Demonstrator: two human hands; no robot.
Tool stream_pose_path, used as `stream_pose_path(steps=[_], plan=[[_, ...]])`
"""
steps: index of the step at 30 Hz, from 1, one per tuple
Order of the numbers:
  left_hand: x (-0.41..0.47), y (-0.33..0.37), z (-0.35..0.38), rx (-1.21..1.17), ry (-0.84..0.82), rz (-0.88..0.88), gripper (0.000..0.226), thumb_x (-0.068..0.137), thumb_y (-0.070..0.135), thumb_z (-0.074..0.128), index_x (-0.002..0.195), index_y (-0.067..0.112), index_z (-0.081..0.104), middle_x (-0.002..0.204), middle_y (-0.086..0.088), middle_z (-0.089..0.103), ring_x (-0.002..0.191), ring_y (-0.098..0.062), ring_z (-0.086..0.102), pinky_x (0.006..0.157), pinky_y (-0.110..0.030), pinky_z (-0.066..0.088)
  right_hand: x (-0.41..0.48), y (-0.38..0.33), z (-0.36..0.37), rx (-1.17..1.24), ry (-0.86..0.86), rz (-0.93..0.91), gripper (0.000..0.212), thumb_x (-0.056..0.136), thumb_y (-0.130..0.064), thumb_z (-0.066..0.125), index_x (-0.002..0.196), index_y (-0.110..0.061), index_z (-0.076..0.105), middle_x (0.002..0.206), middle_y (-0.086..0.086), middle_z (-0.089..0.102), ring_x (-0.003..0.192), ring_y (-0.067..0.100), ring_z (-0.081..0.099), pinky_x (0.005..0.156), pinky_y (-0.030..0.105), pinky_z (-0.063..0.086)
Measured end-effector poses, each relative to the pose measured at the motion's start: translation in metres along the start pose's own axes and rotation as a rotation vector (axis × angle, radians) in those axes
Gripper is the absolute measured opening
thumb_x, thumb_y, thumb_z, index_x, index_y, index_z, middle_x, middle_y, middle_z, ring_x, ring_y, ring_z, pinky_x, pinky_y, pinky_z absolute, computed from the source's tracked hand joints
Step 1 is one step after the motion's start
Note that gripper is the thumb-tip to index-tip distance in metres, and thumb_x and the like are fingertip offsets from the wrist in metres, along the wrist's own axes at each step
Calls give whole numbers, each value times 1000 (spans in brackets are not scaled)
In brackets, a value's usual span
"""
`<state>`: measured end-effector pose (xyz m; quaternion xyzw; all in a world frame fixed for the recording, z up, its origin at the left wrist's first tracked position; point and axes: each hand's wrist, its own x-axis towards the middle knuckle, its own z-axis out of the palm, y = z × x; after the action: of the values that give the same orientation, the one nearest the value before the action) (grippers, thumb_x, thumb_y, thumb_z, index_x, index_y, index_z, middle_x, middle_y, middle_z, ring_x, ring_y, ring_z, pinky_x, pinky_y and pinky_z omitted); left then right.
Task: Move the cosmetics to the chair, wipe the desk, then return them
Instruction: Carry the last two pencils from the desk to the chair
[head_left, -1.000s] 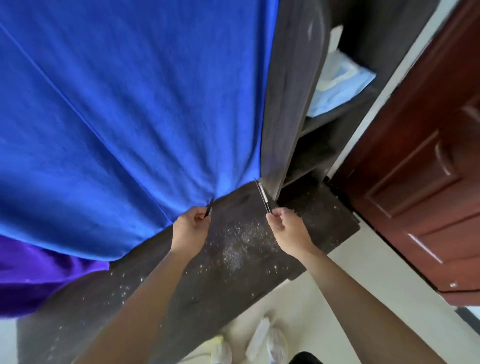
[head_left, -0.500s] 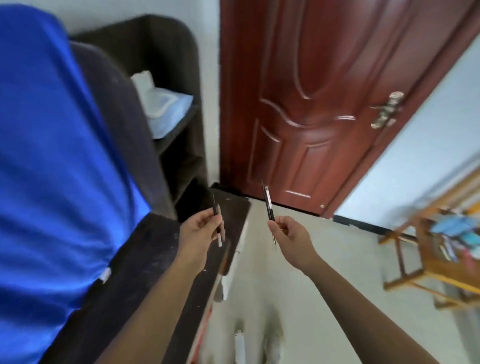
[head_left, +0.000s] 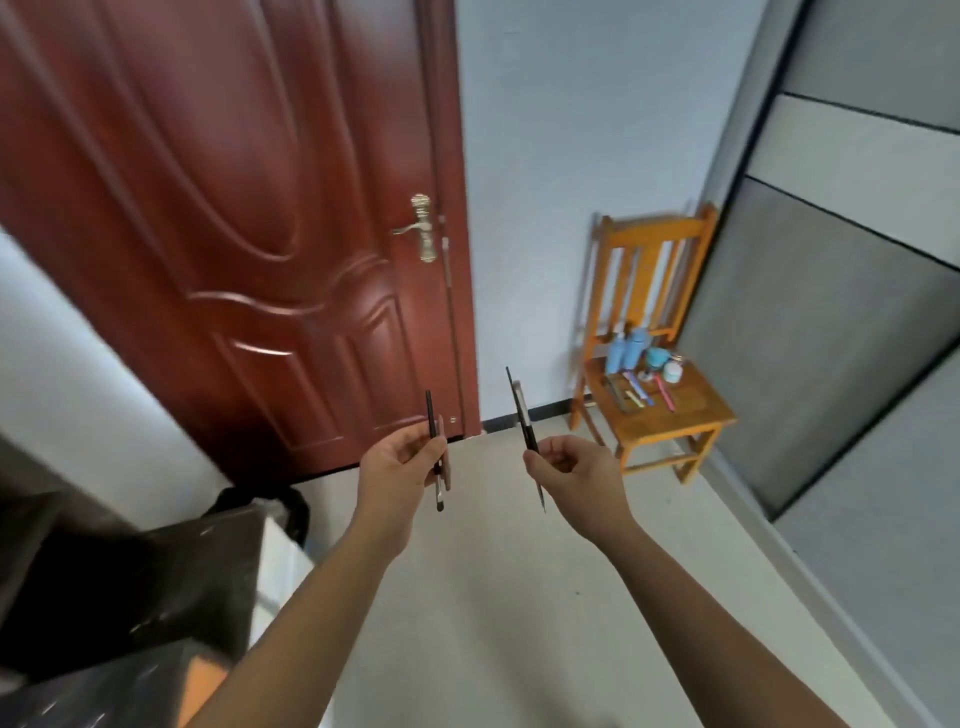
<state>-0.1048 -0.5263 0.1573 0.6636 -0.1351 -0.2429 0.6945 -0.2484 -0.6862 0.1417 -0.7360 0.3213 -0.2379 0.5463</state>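
Head view, looking forward and down across a pale beige floor (head_left: 493, 597). The left hand (head_left: 400, 467) is raised at mid-frame with fingers curled, pinching a small bundle of thin black cosmetic sticks (head_left: 430, 415). They stand nearly upright: one black tip rises above the fingers, and a silver-tipped end hangs below the palm. How many sticks the bundle holds cannot be told.

The right hand (head_left: 576, 478) is level with the left and apart from it. Its fingers and thumb are closed round a second bundle of slim black pencils with a silver band (head_left: 521, 410), tilted slightly leftward at the top, with a fine point showing beneath the hand.

The orange slatted wooden chair (head_left: 691, 410) stands in the far corner, well apart from both hands, against the pale blue-white wall (head_left: 545, 156) and beside a grey panelled sliding partition (head_left: 831, 338). On its seat, toward the back, stand two pale blue bottles (head_left: 628, 345), a teal jar (head_left: 657, 357) and a white round jar (head_left: 672, 371). In front of these lie several slender sticks (head_left: 638, 396), yellow, blue and pink. Finer detail is blurred.

A red-brown panelled door (head_left: 234, 208) with a brass lever handle (head_left: 422, 228) fills the upper left. The corner of the dark bench (head_left: 130, 597) enters at lower left, blurred, below the left forearm.
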Motion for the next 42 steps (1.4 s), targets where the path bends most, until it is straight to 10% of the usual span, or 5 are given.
stream_pose_path(steps=[16,27,42], plan=[[135,-35,355,69,-235,-161,11,93,-2,62,100,3,70,73,-10,64,64,-26,59,74,-44,49,180,121,-280,170,304,234,8,84,-19,80,77,-16,76,58,-14,65,55,0,57,55,12,45],[344,-61,500,61,-285,-286,21,94,9,65,114,9,71,104,-8,75,99,-27,70,90,-46,57,401,174,-344,80,353,388,15,80,-29,83,77,-16,78,80,11,75,69,21,66,75,45,60],[509,-103,644,163,-126,-438,18,95,15,63,112,15,71,93,-3,75,87,-20,72,84,-39,60,625,265,-416,-2,267,566,11,78,-34,84,77,-27,75,70,-13,74,68,10,73,59,19,58]])
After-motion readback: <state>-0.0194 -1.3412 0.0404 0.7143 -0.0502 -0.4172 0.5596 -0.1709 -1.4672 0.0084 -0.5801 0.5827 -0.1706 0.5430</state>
